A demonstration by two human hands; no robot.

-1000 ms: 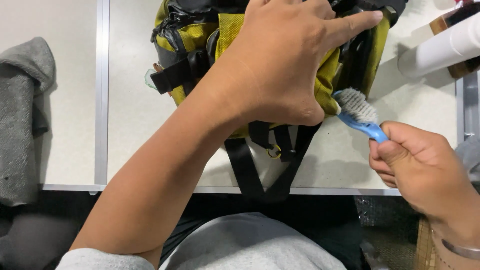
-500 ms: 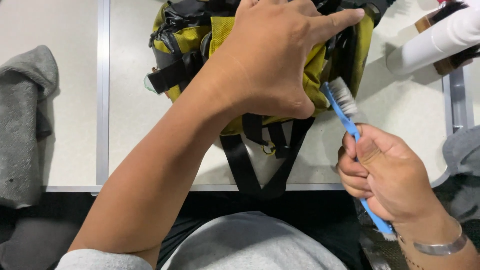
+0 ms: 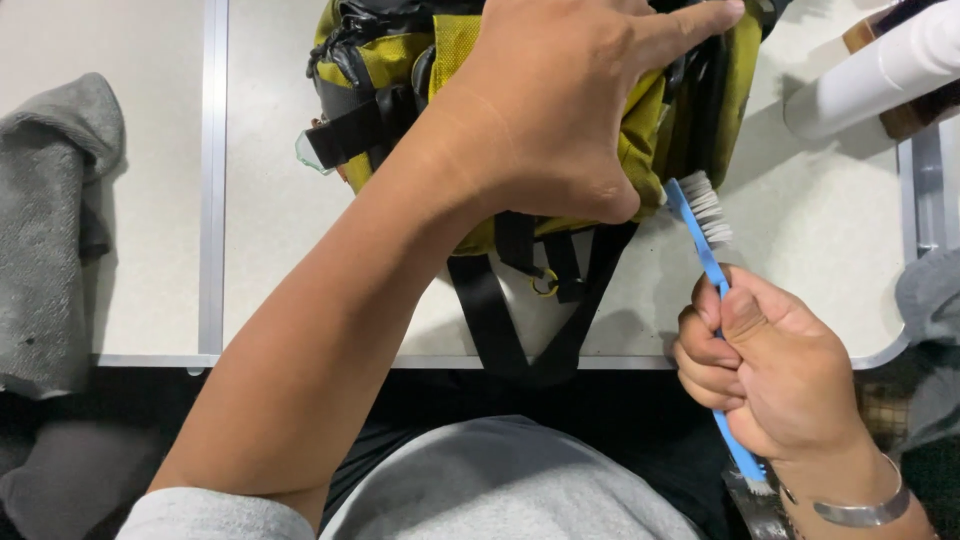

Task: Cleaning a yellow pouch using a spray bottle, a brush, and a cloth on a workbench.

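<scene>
My left hand [image 3: 570, 110] lies spread, pressing the soft yellow-and-black fabric bag [image 3: 640, 150] at the table's far side; my right hand [image 3: 770, 380] fists the stiff, light blue plastic brush [image 3: 700, 225] mid-handle, near right.

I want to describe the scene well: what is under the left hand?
The left hand presses on a yellow and black bag that lies on the pale table. The hand covers the bag's middle, so that part cannot be seen.

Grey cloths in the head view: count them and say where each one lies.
2. One grey cloth is draped over the table's left edge. A second grey cloth shows only partly at the right edge, beside the table's rounded corner. More could lie outside the frame.
</scene>
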